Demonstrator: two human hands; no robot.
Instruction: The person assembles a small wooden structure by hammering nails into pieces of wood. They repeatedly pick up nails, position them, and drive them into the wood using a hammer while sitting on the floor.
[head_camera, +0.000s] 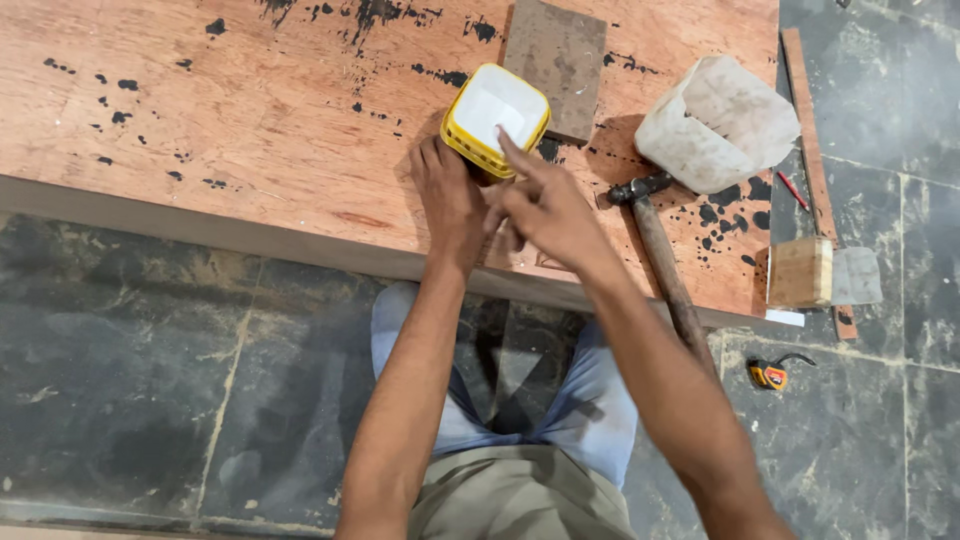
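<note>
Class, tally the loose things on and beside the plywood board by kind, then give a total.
Yellow tub: 1
White plastic container: 1
Hammer: 1
Wooden blocks: 2
Tape measure: 1
Red pencil: 1
Total: 7

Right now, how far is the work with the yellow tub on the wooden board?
Done: the yellow tub stands open on the plywood board, no lid visible. In hand: the left hand rests on the board against the tub, and the right hand stretches its forefinger over the rim. Left: the hammer lies unused beside them, and the wooden block at the board's edge is untouched.
</note>
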